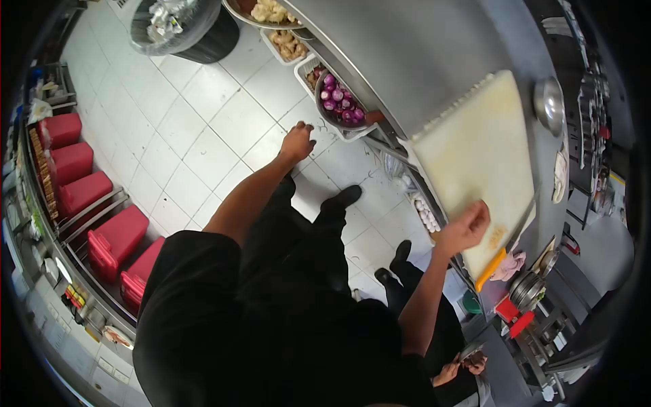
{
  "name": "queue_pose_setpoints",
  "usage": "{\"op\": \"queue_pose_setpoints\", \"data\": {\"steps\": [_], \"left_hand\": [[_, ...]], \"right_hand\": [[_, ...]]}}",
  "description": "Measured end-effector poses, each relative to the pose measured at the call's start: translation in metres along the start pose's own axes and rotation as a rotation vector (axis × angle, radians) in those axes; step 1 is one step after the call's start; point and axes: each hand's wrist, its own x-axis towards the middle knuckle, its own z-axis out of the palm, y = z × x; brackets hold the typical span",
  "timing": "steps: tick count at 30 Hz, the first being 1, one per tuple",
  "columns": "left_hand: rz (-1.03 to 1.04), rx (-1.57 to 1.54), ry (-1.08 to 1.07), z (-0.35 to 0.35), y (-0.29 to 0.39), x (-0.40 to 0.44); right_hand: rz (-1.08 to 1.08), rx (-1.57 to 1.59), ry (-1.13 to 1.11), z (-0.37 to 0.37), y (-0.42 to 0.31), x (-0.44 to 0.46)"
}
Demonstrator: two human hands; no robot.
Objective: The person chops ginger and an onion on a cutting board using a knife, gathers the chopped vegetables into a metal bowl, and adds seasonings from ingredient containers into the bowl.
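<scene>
My left hand (298,142) hangs over the tiled floor, fingers apart and slightly bent, holding nothing. It is nearest to the bowl of peeled purple onions (339,100). Over the near part of the white cutting board (478,146) is my right hand (464,229), its fingers curled in; whatever may be inside them is hidden. Small light-brown pieces (497,236) lie on the board beside that hand. A knife with a yellow handle (490,270) rests along the board's right edge, its blade pointing away.
A steel bowl (549,106) and a folded cloth (560,176) lie right of the board. Ginger (287,45) fills a basket near a black bin (210,41). Red lidded containers (116,241) line the left side. At lower right, another person's hands (447,373) hold a metal object.
</scene>
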Motion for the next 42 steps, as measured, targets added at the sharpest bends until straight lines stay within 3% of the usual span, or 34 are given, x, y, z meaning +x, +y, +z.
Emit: {"op": "queue_pose_setpoints", "data": {"steps": [3,11,12,13,16,24,27,31,33,35,37,40,42], "left_hand": [[-0.006,0.06,-0.025,0.024,-0.014,0.061],[0.254,0.452,-0.117,0.085,-0.049,0.188],[0.313,0.164,0.023,0.123,-0.074,0.21],[0.414,0.111,0.216,0.137,-0.081,0.219],[0.366,0.516,-0.039,0.104,-0.056,0.217],[0.273,0.565,-0.256,0.152,-0.07,0.266],[0.302,0.429,-0.142,0.13,-0.071,0.258],[0.311,0.01,-0.05,0.082,-0.069,0.203],[0.338,-0.105,-0.018,0.08,-0.083,0.166],[0.289,-0.108,-0.148,0.019,-0.057,0.106],[0.196,-0.166,-0.151,-0.015,-0.042,0.045],[0.266,-0.336,-0.098,-0.055,-0.021,-0.029],[0.257,-0.409,-0.104,-0.104,0.03,-0.064]], "right_hand": [[0.084,-0.042,0.081,0.002,0.008,0.001],[0.137,-0.169,0.21,0.01,0.0,0.005],[0.077,-0.204,0.236,0.013,0.001,0.006],[0.09,-0.221,0.252,0.017,-0.004,0.005],[0.134,-0.217,0.245,0.013,0.001,0.006],[0.1,-0.25,0.207,0.019,-0.003,0.003],[0.098,-0.24,0.191,0.024,-0.008,0.003],[0.076,-0.174,0.194,0.02,-0.002,0.001],[0.077,-0.241,0.093,0.007,0.001,0.002],[0.088,-0.228,0.078,0.004,0.002,0.001],[0.079,-0.192,0.052,0.003,0.009,0.002],[-0.017,-0.133,0.054,0.008,0.01,0.004],[-0.004,-0.104,0.051,0.011,0.001,0.004]]}}
